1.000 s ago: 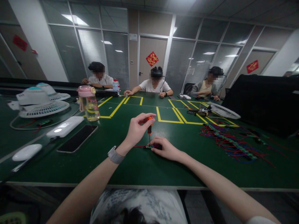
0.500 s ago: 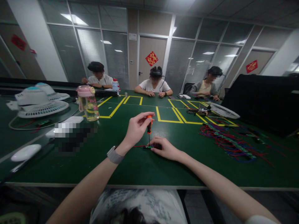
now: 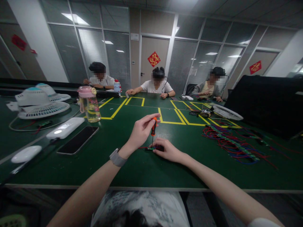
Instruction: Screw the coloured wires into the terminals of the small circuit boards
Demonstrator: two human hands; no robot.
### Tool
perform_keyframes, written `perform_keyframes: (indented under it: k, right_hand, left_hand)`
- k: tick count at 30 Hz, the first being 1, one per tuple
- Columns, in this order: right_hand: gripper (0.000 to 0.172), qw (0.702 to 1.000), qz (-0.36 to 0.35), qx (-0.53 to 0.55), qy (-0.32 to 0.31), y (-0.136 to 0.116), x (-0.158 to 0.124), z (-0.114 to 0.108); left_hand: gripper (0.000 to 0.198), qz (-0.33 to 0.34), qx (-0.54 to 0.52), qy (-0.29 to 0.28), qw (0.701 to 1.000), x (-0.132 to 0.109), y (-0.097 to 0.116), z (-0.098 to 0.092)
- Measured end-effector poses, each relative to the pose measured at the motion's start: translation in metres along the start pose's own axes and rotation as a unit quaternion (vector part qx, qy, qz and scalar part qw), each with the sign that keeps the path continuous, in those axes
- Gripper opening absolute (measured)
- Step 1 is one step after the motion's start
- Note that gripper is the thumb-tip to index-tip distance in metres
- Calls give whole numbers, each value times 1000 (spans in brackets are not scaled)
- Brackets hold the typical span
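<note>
My left hand [image 3: 142, 130] is closed on the orange and black handle of a screwdriver [image 3: 153, 127]. The screwdriver stands nearly upright, its handle leaning slightly right, with the tip down at a small green circuit board [image 3: 150, 148]. The board lies on the green tabletop [image 3: 132, 173] with a red wire running off its left side. My right hand [image 3: 168, 150] rests on the table, thumb and fingers pinching the board's right end. A dark part beneath those fingers is mostly hidden.
Right of my hands lies a row of circuit boards with red and blue wires [image 3: 234, 143]. At left are a phone [image 3: 78, 141], a white power strip [image 3: 65, 127], a bottle [image 3: 90, 105] and white fan parts [image 3: 44, 104]. Several people sit across the table.
My left hand and the screwdriver's handle have shifted slightly right; the tip stays at the board. My right hand is still. Across the table, a person's hand has reached a small object.
</note>
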State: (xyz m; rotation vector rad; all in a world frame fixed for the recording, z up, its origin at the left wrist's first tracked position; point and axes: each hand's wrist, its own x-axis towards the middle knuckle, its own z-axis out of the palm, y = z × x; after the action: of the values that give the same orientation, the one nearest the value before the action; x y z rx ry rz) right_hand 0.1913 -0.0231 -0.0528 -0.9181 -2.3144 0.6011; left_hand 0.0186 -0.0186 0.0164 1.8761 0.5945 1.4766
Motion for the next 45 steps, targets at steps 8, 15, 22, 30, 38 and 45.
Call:
perform_keyframes:
  k: [8, 15, 22, 30, 38, 45]
  right_hand:
    - [20, 1000, -1, -4, 2, 0, 0, 0]
    - [19, 1000, -4, -5, 2, 2, -1, 1]
    - [21, 1000, -3, -1, -2, 0, 0, 0]
    - [20, 1000, -2, 4, -1, 0, 0, 0]
    - [20, 1000, 1, 7, 0, 1, -1, 1]
    - [20, 1000, -6, -1, 1, 2, -1, 2]
  left_hand:
    - [12, 98, 208, 113, 967, -1, 0, -4]
    - [30, 0, -12, 35, 999, -1, 4, 1]
    - [23, 14, 91, 122, 988, -2, 0, 0]
    - [34, -2, 52, 31, 998, -3, 0, 2]
    - [20, 7, 99, 25, 995, -2, 1, 1]
    - [27, 51, 127, 24, 990, -2, 3, 1]
